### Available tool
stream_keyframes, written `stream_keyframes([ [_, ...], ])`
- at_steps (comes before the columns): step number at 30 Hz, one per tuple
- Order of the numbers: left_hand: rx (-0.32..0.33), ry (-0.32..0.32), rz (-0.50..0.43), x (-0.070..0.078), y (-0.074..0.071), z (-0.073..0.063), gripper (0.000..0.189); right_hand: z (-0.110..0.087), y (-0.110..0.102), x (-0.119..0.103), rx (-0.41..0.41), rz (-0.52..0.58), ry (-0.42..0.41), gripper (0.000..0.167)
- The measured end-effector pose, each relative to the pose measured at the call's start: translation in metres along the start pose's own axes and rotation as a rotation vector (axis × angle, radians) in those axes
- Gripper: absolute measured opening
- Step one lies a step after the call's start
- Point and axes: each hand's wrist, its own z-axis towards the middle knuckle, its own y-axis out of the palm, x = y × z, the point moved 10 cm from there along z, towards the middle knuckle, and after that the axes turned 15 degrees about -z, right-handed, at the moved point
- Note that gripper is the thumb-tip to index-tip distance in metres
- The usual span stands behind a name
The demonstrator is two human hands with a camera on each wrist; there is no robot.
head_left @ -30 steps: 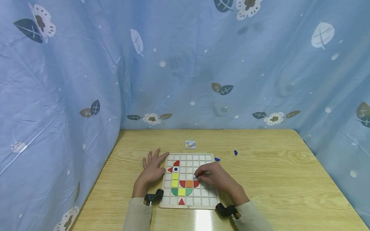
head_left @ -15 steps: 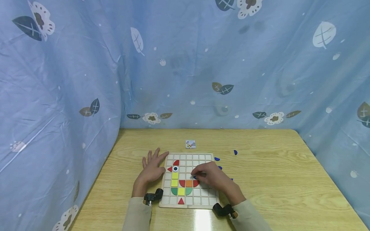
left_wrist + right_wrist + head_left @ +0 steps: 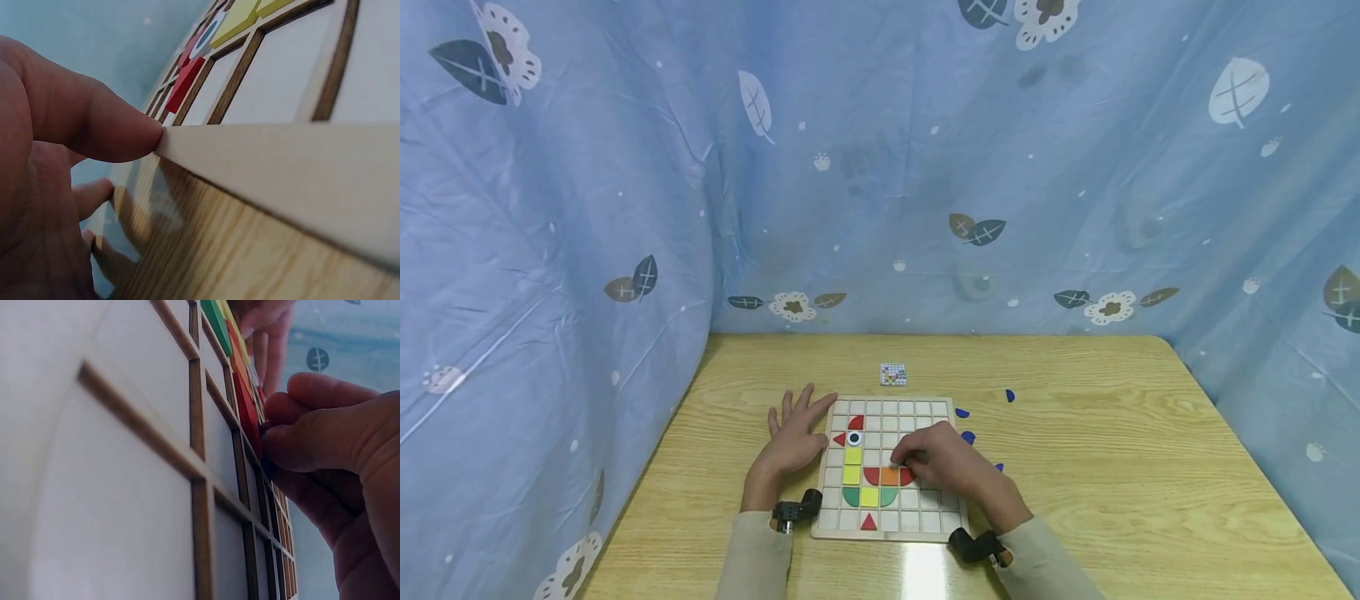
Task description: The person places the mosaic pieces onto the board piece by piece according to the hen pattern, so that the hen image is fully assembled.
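We located the dark blue piece (image 3: 267, 465) at the board (image 3: 887, 536), just beside the right-hand red curved piece (image 3: 906, 477). The thumb and fingers of the right hand (image 3: 942, 454) pinched it and covered most of it; we could not tell which way its long axis ran. The left hand (image 3: 790, 442) lay along the board with its fingers spread, its thumb touching the left edge.

The board lay flat, its near edge running left to right. On it, 1 red triangle (image 3: 839, 438) pointed left and 1 lower red triangle (image 3: 868, 522) pointed toward the far edge.

We noted light wood grain on the table (image 3: 1150, 467) and a bright reflection at its near side. A blue curtain (image 3: 880, 192) with printed leaves and flowers hung behind it and at the left and right. We saw 1 small card (image 3: 892, 374) beyond the board and 4 loose blue pieces (image 3: 1010, 396) to its right; the farthest had its long axis running from far to near.

In the board's cells, we read from the far side: 1 red rounded piece (image 3: 856, 422), 1 eye disc (image 3: 854, 437) and 2 yellow squares (image 3: 853, 456) in 1 column. Nearer rows held 1 orange square (image 3: 889, 477) between 2 red curved pieces, and 1 more yellow square between 2 green curved pieces (image 3: 850, 497).
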Motion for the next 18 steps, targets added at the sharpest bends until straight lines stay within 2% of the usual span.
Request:
stream_keyframes([
  [3,-0.002,0.0,0.001,0.0,0.0,0.0,0.083,-0.002,-0.002,0.001,0.027,0.019,-0.005,0.021],
  [9,-0.013,-0.002,-0.033,0.0,0.001,0.0,0.083,-0.019,-0.019,0.011,0.142,0.068,0.026,0.022],
  [13,-0.02,0.005,-0.038,0.002,0.001,0.0,0.083,-0.04,-0.03,0.028,0.18,0.111,0.091,0.021],
  [18,-0.015,0.01,-0.03,0.004,0.0,-0.001,0.083,-0.073,-0.044,0.052,0.19,0.11,0.165,0.021],
])
